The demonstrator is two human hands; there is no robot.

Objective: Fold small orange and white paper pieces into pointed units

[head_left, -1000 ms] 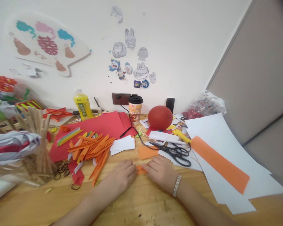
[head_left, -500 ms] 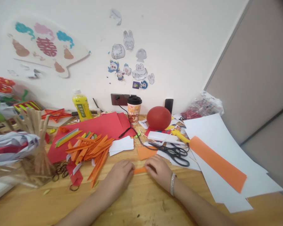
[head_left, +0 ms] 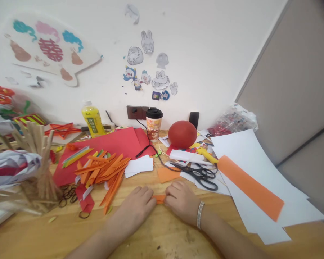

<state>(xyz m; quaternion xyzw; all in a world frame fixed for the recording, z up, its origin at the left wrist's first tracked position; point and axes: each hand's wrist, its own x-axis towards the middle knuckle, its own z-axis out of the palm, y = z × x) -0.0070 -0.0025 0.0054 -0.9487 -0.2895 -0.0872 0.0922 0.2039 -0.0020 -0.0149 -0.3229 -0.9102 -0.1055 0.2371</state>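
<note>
A small folded strip of orange paper (head_left: 159, 199) lies low over the wooden table between my two hands. My left hand (head_left: 139, 205) is closed on its left end, and my right hand (head_left: 180, 199), with a silvery bracelet at the wrist, is closed on its right end. The fingers hide both ends of the strip. Just beyond it lies a flat orange paper piece (head_left: 167, 175). Black-handled scissors (head_left: 201, 176) rest on white scraps to the right of that. Left of my left hand is a heap of folded orange paper strips (head_left: 104, 169).
Red paper sheets (head_left: 118, 138), a lidded paper cup (head_left: 153, 126), a yellow bottle (head_left: 92, 120) and a red balloon (head_left: 182, 134) stand or lie toward the wall. White sheets (head_left: 248, 172) carry a long orange strip (head_left: 251, 187) at right. Wooden sticks (head_left: 40, 154) crowd the left.
Both hands have come slightly nearer to me and lower, flattening over the orange strip. The view has tilted a little; the things on the table stay put.
</note>
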